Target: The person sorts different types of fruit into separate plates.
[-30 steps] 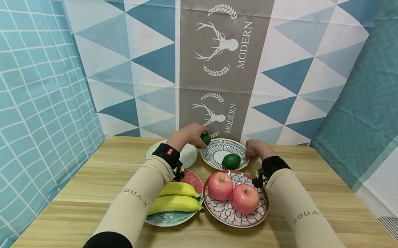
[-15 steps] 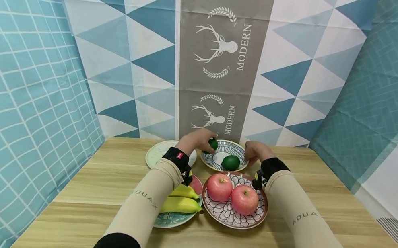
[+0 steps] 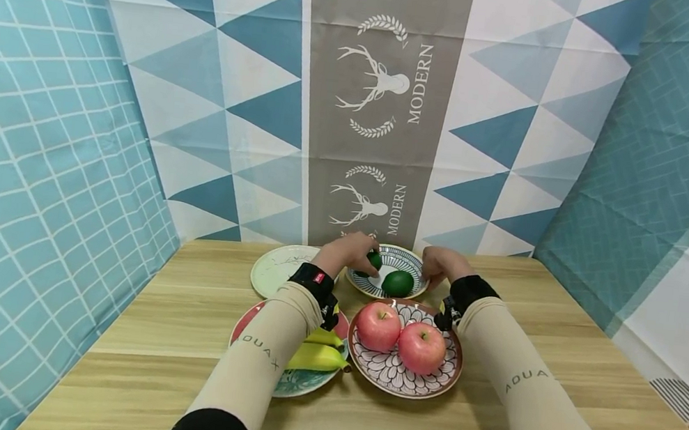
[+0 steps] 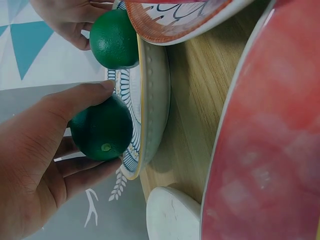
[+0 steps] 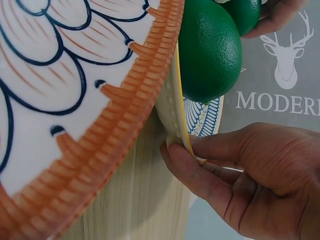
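Note:
My left hand [image 3: 350,249] holds a dark green lime [image 4: 102,130] between thumb and fingers, at the left side of a shallow bowl [image 3: 393,257] with blue-lined patterning and a yellow rim. A second lime [image 3: 397,284] lies inside that bowl, toward its near right side. On the opposite side, my right hand [image 3: 443,262] pinches the bowl's rim; in the right wrist view its thumb is on the inner side and a finger is under the outer wall.
Nearer the body, a brown-rimmed flower plate [image 3: 393,381] carries two red apples [image 3: 422,348]. Left of it, bananas [image 3: 317,357] lie on a red and green plate [image 3: 301,386], partly behind the left sleeve. A pale plate [image 3: 272,270] stands at the back left.
My left hand has carried its lime rightward and slightly down, from beside the bowl to over its left part. My right hand has stayed at the bowl's rim.

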The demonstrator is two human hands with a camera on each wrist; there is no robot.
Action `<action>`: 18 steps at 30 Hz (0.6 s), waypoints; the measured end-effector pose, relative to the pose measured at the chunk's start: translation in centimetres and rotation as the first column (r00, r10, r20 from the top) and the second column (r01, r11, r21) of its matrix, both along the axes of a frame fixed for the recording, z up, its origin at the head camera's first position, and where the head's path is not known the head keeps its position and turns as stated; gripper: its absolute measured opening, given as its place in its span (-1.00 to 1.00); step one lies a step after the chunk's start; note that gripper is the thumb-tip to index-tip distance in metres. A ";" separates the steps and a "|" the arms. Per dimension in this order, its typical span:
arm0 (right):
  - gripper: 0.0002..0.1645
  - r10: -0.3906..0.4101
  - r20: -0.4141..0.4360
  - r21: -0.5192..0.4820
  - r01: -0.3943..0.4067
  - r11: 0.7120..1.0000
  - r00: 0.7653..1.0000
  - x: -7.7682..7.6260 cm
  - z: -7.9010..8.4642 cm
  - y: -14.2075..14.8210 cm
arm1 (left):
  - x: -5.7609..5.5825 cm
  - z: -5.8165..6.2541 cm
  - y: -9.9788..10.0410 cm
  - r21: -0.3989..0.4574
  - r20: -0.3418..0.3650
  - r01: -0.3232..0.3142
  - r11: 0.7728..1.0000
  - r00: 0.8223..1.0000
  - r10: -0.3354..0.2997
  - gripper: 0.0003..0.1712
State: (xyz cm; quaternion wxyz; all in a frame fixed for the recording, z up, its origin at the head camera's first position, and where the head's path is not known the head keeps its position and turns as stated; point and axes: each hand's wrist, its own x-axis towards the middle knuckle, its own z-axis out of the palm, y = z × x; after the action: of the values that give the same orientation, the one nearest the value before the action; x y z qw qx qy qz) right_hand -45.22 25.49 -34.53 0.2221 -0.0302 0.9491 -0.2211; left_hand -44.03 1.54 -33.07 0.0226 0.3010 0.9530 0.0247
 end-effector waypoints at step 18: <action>-0.90 -0.023 0.009 0.005 0.023 1.000 1.000 -0.8 -0.4 0.1 | 0.0 0.4 -0.2 0.020 -0.005 -0.002 1.000 1.000 0.002 -0.24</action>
State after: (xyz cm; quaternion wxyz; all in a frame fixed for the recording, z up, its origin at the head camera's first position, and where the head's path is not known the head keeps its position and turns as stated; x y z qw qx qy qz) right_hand -46.02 25.63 -34.90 0.2237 -0.0178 0.9490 -0.2213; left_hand -44.02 1.39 -32.66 0.0173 0.3004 0.9531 0.0334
